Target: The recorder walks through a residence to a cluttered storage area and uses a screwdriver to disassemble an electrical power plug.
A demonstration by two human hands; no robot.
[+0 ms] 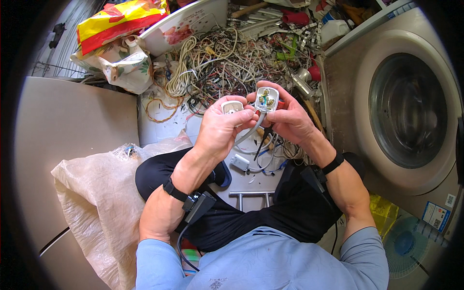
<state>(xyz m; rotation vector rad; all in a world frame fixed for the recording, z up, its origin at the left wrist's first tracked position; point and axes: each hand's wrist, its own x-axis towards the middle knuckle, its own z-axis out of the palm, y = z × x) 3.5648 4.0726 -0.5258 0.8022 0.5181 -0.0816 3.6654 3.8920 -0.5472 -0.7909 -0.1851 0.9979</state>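
The floor (159,126) carries a tangled wire heap (227,58) — beside it, a pale sack (96,193).

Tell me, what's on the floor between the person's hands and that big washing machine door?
In the head view, between the hands and the washing machine door lie loose wires, a shiny metal tube and the machine's grey front panel.

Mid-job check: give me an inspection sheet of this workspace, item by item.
Surface: pale floor, partly bare, person seated over it.
Job's things: opened white plug base with brass terminals and grey cable; white plug cover.
Clutter: tangled wire pile, small white part on the floor.
Hands: left hand holds the plug cover; right hand holds the plug base.
Cables: black leads from both wrist straps.
Surroundings: washing machine at right, woven sack at left, floral bag, small fan.
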